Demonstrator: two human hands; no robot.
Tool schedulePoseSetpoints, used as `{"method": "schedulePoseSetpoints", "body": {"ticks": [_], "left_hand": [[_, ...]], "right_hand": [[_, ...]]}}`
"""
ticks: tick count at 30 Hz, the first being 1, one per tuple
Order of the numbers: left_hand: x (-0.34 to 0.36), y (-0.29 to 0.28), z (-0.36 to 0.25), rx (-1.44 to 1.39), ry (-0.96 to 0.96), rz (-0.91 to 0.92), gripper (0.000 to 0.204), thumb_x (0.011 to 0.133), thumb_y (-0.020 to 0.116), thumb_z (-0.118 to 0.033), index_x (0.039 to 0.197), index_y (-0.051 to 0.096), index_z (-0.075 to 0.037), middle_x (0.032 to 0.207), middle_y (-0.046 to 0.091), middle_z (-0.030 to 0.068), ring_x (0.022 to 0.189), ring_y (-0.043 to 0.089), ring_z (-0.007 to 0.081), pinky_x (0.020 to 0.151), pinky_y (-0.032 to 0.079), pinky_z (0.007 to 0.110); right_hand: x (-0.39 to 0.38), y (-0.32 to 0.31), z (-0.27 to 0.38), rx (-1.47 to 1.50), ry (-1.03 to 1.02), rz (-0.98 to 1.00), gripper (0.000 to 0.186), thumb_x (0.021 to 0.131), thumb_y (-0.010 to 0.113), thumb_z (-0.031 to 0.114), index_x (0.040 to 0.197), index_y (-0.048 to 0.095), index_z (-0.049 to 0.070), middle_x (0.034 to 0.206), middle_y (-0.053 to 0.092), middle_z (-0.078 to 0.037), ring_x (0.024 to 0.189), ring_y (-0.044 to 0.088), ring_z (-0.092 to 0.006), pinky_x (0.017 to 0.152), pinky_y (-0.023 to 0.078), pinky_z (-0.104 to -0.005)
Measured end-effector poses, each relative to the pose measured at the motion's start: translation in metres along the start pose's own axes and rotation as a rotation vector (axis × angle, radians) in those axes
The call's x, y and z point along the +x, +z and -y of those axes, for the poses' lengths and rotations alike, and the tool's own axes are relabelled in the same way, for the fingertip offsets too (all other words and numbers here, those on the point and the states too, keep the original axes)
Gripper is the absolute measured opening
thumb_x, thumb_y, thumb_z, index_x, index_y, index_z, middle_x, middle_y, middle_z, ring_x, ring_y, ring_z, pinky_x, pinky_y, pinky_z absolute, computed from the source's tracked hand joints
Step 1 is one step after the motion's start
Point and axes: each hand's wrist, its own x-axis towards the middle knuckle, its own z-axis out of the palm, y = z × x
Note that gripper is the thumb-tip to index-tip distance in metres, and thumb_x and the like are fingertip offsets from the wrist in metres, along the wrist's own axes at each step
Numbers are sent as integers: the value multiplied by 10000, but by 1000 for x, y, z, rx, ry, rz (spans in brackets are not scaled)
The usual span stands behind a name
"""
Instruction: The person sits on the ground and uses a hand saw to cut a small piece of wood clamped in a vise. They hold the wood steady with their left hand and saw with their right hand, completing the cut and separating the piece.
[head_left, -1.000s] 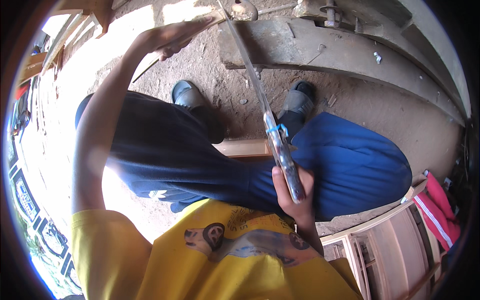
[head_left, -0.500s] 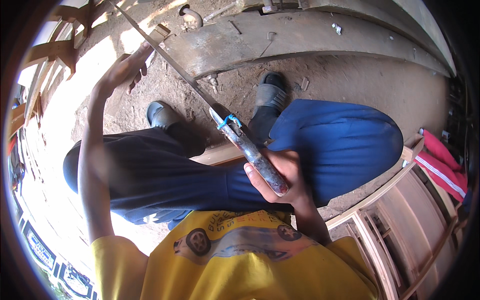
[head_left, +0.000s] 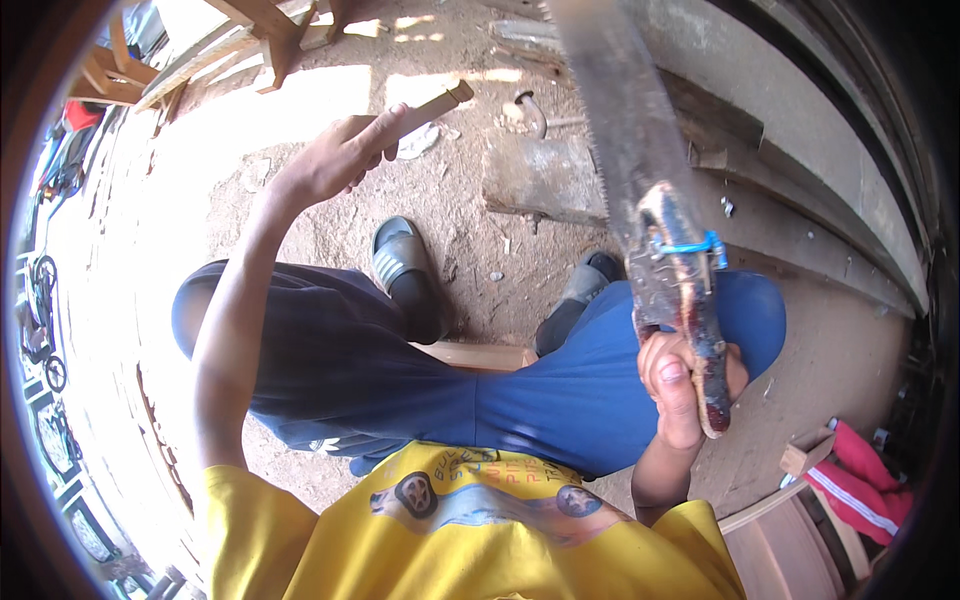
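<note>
My right hand (head_left: 675,390) is wrapped round the handle of a handsaw (head_left: 625,120), near my right knee. The saw's blade points away from me, its toothed edge facing left and its far end cut off by the top of the view. Blue cord is tied round the worn, stained handle. Out beyond my left knee, my left hand (head_left: 335,162) grips a short piece of light wood (head_left: 432,108) that has a notch near its far end. Blade and wood are apart.
A weathered board (head_left: 545,178) lies on the dirt ground beyond my feet, beside a bent metal rod (head_left: 536,115). Long planks (head_left: 790,150) are stacked at the right. Wooden frames stand at the far left. Red cloth (head_left: 860,490) lies by wooden furniture at the lower right.
The saw has swung right and up, away from the wood piece it was next to. My left hand with the wood now appears further right, as the whole view has shifted.
</note>
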Motion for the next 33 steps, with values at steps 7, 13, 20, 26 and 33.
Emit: {"method": "schedulePoseSetpoints", "body": {"ticks": [7, 13, 20, 26, 33], "left_hand": [[-3, -52, -41, 269, 260, -191, 688, 915, 435, -621, 758, 614, 24, 569, 479, 102, 572, 507, 191, 591, 414, 378], [42, -82, -87, 388, 287, -294, 540, 916, 518, -490, 887, 584, 45, 680, 556, 145, 672, 553, 224, 663, 425, 376], [109, -74, -64, 171, 315, -463, 633, 933, 422, -585, 998, 608, 17, 751, 601, 138, 705, 590, 214, 661, 454, 371], [119, -61, -40, -121, 83, -167, 698, 940, 364, -618, 1091, 579, 29, 798, 588, 109, 643, 608, 170, 640, 500, 325], [77, -63, -45, -936, 150, -349, 483, 922, 555, -479, 983, 521, -1, 763, 551, 49, 558, 582, 123, 522, 492, 257]], "right_hand": [[59, -6, 2, 219, -44, -19, 181, 825, 566, 89, 677, 494, 12, 517, 483, -40, 436, 426, -106, 426, 344, -248], [115, 17, 6, 310, -137, -90, 189, 859, 506, 66, 687, 466, -1, 504, 403, -29, 429, 373, -84, 398, 294, -233], [123, 19, 19, -32, -162, -57, 161, 812, 599, 119, 705, 567, 3, 547, 530, -55, 440, 501, -153, 438, 390, -294], [123, 37, -27, -203, -274, -11, 151, 789, 633, 127, 748, 600, -15, 558, 537, -90, 441, 525, -217, 438, 408, -319], [129, 55, -48, -158, -208, 80, 178, 821, 611, 140, 742, 589, -18, 567, 541, -97, 469, 549, -224, 464, 432, -319]]}}
